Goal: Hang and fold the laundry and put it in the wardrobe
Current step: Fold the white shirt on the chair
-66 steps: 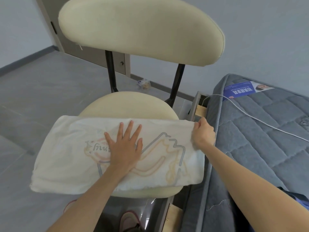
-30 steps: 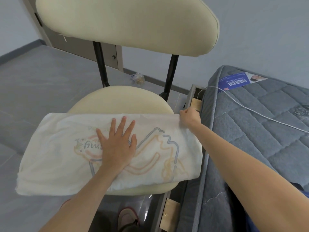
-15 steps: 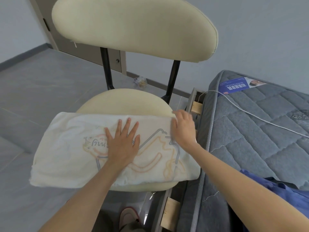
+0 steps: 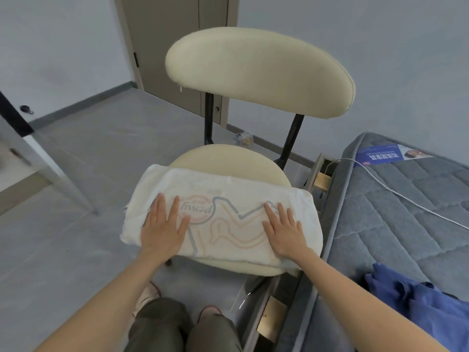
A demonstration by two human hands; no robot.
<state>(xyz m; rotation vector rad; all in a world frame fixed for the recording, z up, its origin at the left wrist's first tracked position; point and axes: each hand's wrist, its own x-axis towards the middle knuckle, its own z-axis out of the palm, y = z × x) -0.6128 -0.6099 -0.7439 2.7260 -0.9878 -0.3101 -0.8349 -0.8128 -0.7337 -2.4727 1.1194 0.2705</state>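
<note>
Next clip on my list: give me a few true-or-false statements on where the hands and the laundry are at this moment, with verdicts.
1. The left hand and the right hand both lie flat on the folded white garment. True.
2. The right hand pinches a corner of the cloth. False: its fingers are straight and pressed flat on top.
3. A blue garment lies on the mattress. True.
4. The white garment rests on the mattress. False: it lies across the chair seat, beside the mattress.
</note>
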